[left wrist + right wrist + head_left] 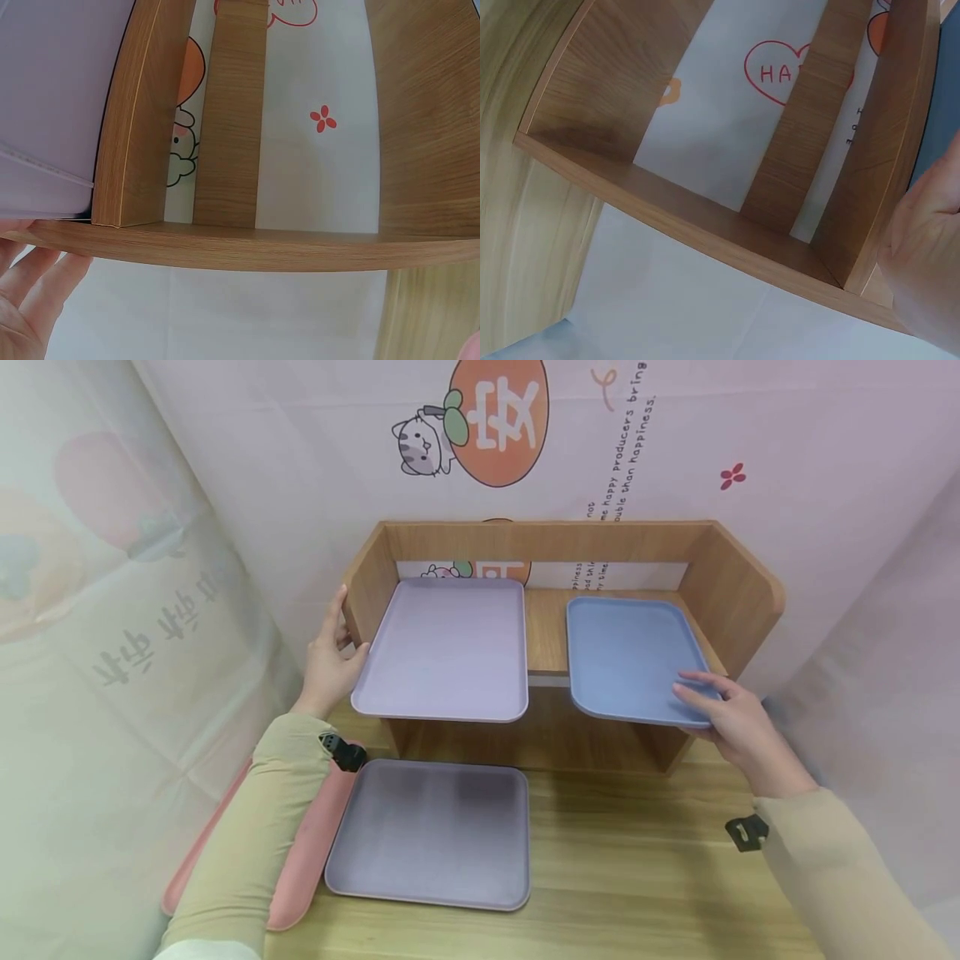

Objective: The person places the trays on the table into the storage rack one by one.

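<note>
A lavender tray (450,647) lies on the upper board of a wooden shelf (551,627), its front edge sticking out past the board. My left hand (330,660) is at the shelf's left side panel; its fingers touch the panel's outside and the thumb reaches the tray's left edge. On the right of the same board sits a smaller blue tray (633,656), slightly turned, its front also overhanging. Its front right corner is pinched by my right hand (738,722), with thumb and a finger on top; the fingers underneath are mostly hidden.
A grey-purple tray (435,835) lies on the wooden table (622,877) in front of the shelf. Left of it is a pink tray (315,852), partly covered by my left sleeve. Printed cloth (300,443) hangs behind and at both sides.
</note>
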The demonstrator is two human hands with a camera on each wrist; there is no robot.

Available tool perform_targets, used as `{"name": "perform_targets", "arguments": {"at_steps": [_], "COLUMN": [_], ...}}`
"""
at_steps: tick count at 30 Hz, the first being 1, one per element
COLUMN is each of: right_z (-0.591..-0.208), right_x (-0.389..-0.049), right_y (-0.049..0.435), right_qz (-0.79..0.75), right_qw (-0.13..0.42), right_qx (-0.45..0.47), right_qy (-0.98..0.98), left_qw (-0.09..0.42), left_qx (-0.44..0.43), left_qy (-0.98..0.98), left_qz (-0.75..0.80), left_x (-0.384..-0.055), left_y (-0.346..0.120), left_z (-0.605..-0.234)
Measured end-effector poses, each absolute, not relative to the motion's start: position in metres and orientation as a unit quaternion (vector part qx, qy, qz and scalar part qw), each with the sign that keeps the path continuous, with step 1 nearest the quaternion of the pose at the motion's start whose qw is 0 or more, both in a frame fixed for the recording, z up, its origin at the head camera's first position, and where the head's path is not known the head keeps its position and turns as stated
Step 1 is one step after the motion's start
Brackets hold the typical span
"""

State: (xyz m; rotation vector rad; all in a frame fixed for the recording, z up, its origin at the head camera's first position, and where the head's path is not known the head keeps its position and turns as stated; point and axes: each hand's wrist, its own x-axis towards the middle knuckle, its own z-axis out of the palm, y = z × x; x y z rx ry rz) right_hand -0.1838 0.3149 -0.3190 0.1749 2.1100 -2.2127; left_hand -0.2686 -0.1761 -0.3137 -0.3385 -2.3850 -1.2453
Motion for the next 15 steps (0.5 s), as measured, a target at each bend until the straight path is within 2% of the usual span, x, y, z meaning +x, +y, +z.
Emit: {"name": "perform_targets", "arguments": {"at_steps": [15], "right_z": [-0.318], "right_x": [-0.198], "right_y": [0.320], "right_qz": [-0.720], "right_qw": [0.053], "right_qx": [0.048], "right_qy": [0.691], "left_qw": [0.206], "left_qx": [-0.115], "left_qy": [-0.864], "left_qz": [-0.446], "left_x": [-0.268], "left_y": [-0.176], "left_z": [-0.313]}}
